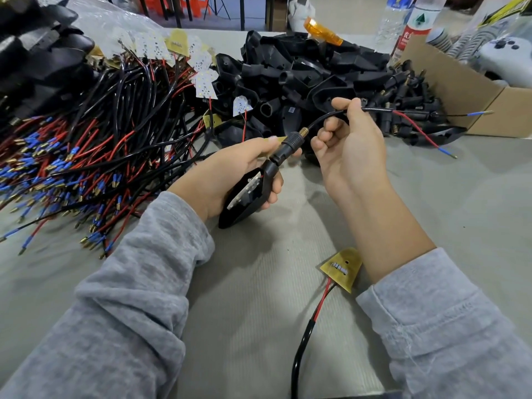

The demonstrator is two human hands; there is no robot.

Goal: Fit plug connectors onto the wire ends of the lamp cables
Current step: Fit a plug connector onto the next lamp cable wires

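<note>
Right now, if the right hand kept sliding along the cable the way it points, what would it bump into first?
Probably the pile of small black plugs beside the cardboard box; the right hand looks near, though depth is unclear.

You're at small assembly workshop, hand-work station. Grey-covered table point(475, 203) is your landmark. On its left side: big heap of black and red cables point(95, 145) with blue-sleeved ends. At its far middle: pile of identical black lamp housings point(302, 73). At its far right: open cardboard box point(472, 90), heap of black plug connectors point(408, 93) beside it. Beyond table's far edge: water bottles point(394, 21), bare floor.
</note>
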